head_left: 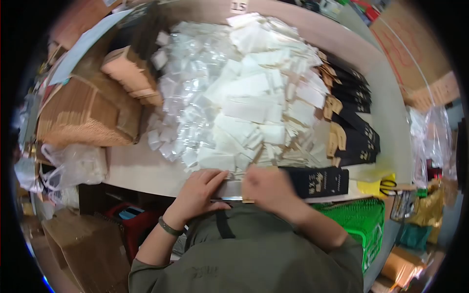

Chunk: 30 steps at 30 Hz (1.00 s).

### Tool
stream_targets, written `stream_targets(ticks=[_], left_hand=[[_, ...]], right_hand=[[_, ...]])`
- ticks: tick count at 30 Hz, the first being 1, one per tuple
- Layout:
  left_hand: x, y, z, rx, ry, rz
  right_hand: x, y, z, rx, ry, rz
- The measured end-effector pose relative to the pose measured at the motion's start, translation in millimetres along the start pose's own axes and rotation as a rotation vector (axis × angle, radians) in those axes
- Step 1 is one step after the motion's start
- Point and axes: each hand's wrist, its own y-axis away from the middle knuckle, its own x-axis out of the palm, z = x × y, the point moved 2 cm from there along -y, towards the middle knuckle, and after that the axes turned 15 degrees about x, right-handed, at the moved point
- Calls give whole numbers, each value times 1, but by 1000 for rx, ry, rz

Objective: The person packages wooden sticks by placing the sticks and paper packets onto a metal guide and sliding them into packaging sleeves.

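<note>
At the table's front edge, my left hand point(201, 189) has its fingers bent together over the edge and its thumb below. Its fingertips meet a narrow pale, shiny strip point(233, 187), whose kind I cannot make out. My right hand point(270, 189), slightly blurred, is closed just to the right of the strip; what it pinches is hidden. Partly behind that hand lies a flat black printed sleeve point(320, 181) with gold marks. Beyond both hands is a large heap of white paper slips point(251, 105), with small clear plastic packets point(188, 93) along its left side.
Black sleeves with tan ends point(356, 141) are piled on the right. Scissors point(388, 185) lie by a yellow piece point(369, 187). Stacked brown cardboard point(90, 115) stands at left. A green basket point(359, 222) and a cardboard box point(88, 244) sit below table level.
</note>
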Motion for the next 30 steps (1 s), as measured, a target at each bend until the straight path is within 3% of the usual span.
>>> stream_targets(ticks=[1, 2, 3, 5, 6, 8, 11, 12, 14, 16, 17, 19, 23, 25, 30], left_hand=[[-11, 1, 0, 70, -40, -71], [-19, 15, 11, -2, -101, -108], [-18, 34, 32, -163, -176, -202], [-25, 66, 78, -494, -214, -357], [-33, 72, 99, -441, -358, -388], [-38, 75, 111, -453, -354, -371], [-28, 90, 121, -573, -224, -380], [-26, 89, 120, -582, -224, -383], [-25, 87, 123, -617, -188, -389], [-22, 83, 134, -674, -113, -404], [-22, 77, 130, -618, -170, -375], [-21, 63, 119, -513, -285, -316], [-23, 61, 122, -634, -197, -287], [-21, 69, 128, -707, -126, -370], [-22, 84, 101, -695, -27, -695]], right_hand=[[-23, -9, -16, 103, 130, -141], [-51, -18, -30, 208, 89, -253], [-73, -31, -55, 175, 145, -347], [-93, -48, -116, 188, 163, -154], [-94, -50, -128, 226, 52, -94], [-94, -54, -131, 292, -155, 27], [-95, -35, -90, 104, 68, -526], [-92, -30, -63, 105, -10, -548], [-64, -31, -20, 115, -120, -310], [-24, -41, 16, -432, 86, -50], [0, -47, 33, -570, 253, 34], [35, -66, 35, -526, 507, 155], [60, -90, 33, -485, 668, 266], [60, -94, 32, -462, 703, 274], [36, -92, 40, -237, 413, 203]])
